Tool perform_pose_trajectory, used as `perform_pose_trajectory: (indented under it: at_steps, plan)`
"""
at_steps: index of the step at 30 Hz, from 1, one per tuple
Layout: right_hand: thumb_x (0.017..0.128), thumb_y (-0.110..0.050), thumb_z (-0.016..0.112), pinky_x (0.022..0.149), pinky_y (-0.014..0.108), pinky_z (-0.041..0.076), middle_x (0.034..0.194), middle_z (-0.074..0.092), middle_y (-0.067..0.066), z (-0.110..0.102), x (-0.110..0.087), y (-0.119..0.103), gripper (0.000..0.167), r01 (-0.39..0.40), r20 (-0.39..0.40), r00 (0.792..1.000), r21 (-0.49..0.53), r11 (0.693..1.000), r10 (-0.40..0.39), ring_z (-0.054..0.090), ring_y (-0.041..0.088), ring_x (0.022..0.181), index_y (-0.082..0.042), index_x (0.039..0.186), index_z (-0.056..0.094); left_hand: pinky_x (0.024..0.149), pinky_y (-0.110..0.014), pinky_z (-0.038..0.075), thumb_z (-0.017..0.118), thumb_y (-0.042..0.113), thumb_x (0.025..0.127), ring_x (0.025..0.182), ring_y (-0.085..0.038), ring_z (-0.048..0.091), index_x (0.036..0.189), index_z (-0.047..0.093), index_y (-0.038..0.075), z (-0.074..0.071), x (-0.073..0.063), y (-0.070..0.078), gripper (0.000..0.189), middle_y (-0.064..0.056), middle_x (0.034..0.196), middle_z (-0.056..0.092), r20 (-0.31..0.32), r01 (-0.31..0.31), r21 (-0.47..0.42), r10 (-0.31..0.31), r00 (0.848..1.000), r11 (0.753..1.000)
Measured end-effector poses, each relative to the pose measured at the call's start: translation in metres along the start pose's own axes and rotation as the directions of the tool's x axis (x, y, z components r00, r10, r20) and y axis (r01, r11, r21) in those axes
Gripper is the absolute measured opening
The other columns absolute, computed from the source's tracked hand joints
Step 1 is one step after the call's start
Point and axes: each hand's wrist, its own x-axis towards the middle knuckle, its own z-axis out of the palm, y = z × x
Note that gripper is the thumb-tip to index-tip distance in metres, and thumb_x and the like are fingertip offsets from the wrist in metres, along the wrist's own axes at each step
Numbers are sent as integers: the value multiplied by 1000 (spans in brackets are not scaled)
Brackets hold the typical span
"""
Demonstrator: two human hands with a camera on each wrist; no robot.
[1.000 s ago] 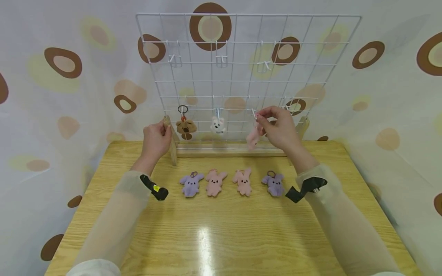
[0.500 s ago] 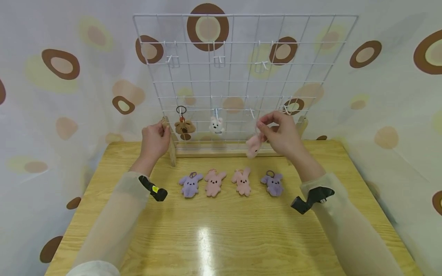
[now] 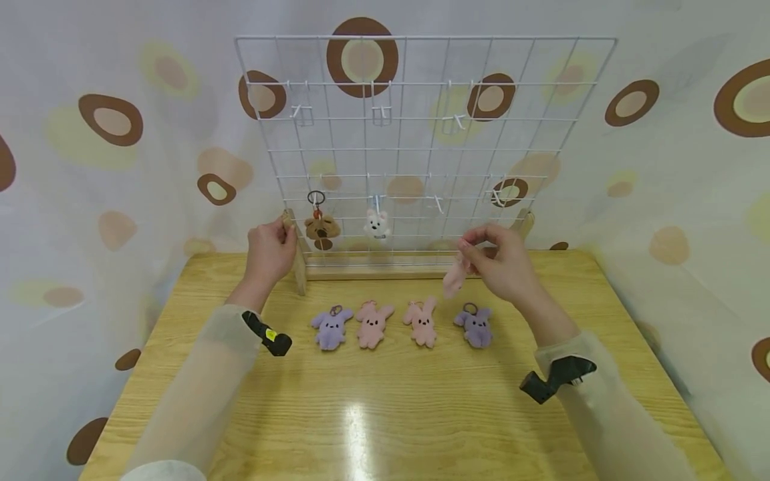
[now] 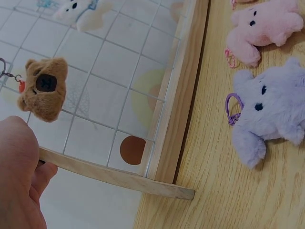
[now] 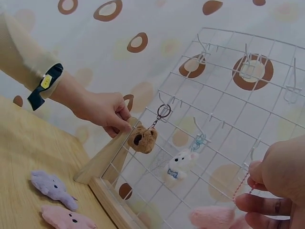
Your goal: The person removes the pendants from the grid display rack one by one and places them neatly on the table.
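Observation:
My left hand (image 3: 271, 252) grips the top of the wooden side post (image 3: 299, 272) of a white wire grid rack (image 3: 397, 160). With thumb and fingers, my right hand (image 3: 504, 265) pinches the pink beaded chain (image 5: 241, 185) of a pink plush keychain (image 3: 455, 278), which dangles in front of the grid's lower right. A brown bear keychain (image 3: 322, 228) hangs by its ring from a hook near the left post. Beside it hangs a white bear keychain (image 3: 377, 224) with a blue bow. In the right wrist view, much of the pink plush is cut off or hidden.
On the wooden table (image 3: 391, 414) lie a purple plush (image 3: 331, 331), a pink plush (image 3: 372, 327), another pink plush (image 3: 423, 325) and a purple plush (image 3: 477, 329) in a row. Bare hooks show at the grid's top and at lower right, including one hook (image 3: 437, 203).
My right hand has moved the pink plush keychain off its lower hook, then down and to the right, toward me. My left hand stays on the post.

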Motion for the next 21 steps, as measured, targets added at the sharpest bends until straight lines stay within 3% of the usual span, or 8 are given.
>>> perform_pose_trajectory:
  at_steps: [6, 14, 21]
  plan:
    - [107, -16, 67, 66, 28, 59, 105, 67, 21, -7, -11, 5, 22, -8, -8, 1000, -17, 1000, 8, 70, 24, 73, 5, 114, 68, 45, -27, 36, 58, 9, 108, 53, -20, 50, 95, 71, -6, 1, 0, 1, 24, -11, 64, 62, 10, 14, -15, -13, 1000, 1000]
    - [106, -15, 67, 63, 27, 57, 99, 67, 19, -16, -27, 12, 20, 5, -18, 1000, -28, 1000, -5, 67, 21, 68, 3, 114, 69, 46, -27, 36, 58, 10, 108, 54, -21, 50, 94, 71, -5, 0, -1, 1, 25, -10, 64, 62, 14, 21, -15, -20, 1000, 1000]
    - [106, -15, 67, 64, 28, 57, 105, 68, 18, -22, -37, 15, 19, 0, -22, 1000, -38, 999, -1, 68, 19, 69, 3, 112, 69, 46, -28, 35, 57, 11, 109, 54, -21, 49, 91, 69, -3, 0, -1, 2, 25, -9, 63, 60, 15, 19, -5, -19, 1000, 1000]
